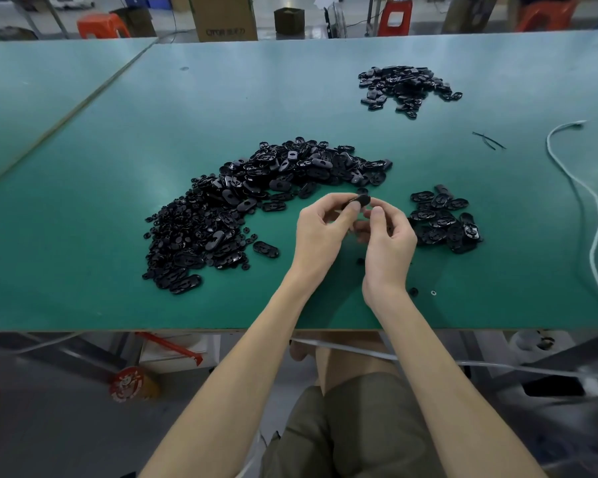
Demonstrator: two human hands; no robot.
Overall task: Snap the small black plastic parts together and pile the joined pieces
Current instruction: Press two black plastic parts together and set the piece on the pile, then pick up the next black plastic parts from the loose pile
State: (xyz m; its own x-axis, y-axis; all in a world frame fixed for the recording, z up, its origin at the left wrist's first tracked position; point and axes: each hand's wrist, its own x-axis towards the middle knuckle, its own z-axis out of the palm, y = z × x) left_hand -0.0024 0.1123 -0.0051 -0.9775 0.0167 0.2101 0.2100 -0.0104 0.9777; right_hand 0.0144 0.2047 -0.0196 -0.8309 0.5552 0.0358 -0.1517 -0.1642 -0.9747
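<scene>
One black part [361, 201] between left hand [320, 232] and right hand [389, 243]; box lettering [225, 31] illegible.

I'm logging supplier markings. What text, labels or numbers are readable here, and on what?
Brown cardboard box beyond the green table: dark printed characters, too blurred to read.
Red round disc on the floor: white print, illegible.
Small black plastic parts: no markings legible.

1. The head-worn camera is looking forward and down, sitting close above the near edge of the desk [83, 288].
2. Its wide lens is taking in the desk out to its far edge near the frame's top, with the floor [49, 429] running along the bottom.
</scene>
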